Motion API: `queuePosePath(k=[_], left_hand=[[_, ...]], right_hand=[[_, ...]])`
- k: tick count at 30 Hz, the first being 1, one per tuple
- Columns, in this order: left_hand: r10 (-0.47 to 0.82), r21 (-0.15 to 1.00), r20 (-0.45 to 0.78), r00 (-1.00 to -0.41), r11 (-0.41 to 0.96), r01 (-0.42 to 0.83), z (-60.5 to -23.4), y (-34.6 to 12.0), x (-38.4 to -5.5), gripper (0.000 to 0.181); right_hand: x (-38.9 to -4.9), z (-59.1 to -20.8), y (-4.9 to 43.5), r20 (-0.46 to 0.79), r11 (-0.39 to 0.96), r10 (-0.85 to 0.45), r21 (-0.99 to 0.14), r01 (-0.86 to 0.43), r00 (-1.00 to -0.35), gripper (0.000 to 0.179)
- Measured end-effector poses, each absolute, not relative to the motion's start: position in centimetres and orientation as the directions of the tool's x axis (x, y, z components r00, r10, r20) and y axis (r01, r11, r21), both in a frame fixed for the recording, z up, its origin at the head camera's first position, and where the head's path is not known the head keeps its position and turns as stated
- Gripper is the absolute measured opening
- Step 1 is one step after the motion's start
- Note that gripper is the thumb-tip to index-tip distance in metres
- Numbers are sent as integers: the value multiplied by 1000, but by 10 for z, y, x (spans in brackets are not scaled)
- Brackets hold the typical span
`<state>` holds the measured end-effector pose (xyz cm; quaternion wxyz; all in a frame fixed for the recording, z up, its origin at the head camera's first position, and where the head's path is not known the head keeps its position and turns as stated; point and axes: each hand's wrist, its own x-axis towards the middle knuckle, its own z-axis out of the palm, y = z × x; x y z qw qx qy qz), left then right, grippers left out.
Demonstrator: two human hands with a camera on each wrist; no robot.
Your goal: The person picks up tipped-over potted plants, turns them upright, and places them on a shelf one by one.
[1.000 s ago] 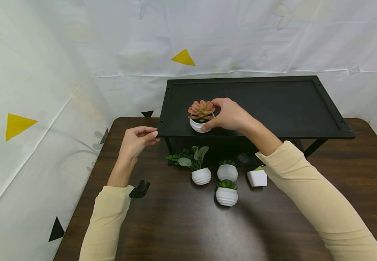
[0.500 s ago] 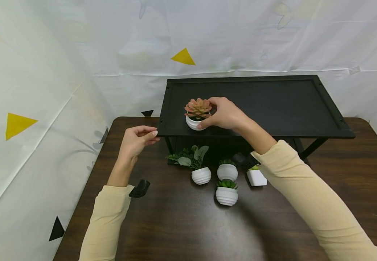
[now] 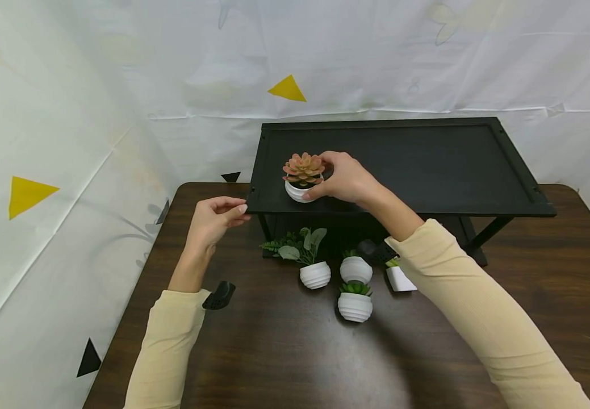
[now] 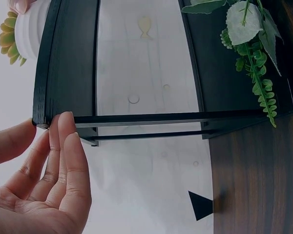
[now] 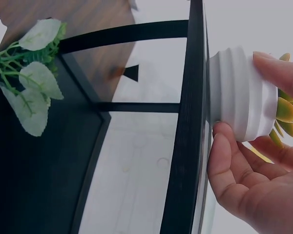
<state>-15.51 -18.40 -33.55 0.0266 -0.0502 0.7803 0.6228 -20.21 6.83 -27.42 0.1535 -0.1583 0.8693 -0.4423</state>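
My right hand grips a white ribbed pot that holds a pink-orange succulent. In the right wrist view the pot sits right at the top surface of a black shelf, with thumb and fingers around its sides. The pot is near the shelf's front left corner. My left hand pinches that corner; the left wrist view shows the thumb on top and the fingertips beneath the board edge.
Below the shelf's front edge, a leafy plant in a white pot leans on the brown table. Beside it are two succulents in ribbed white pots and a square white pot, partly behind my right sleeve. White sheets hang behind.
My right hand has slid the potted succulent a little to the left along the shelf, toward the left corner. My left hand keeps its place on the corner.
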Motion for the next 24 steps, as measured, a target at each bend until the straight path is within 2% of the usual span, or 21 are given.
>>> queuePosePath(k=[24], left_hand=[[-42, 972, -94, -995, 214, -100, -335, -185, -154, 27]], right_hand=[[-201, -275, 52, -96, 528, -445, -831, -175, -890, 59]])
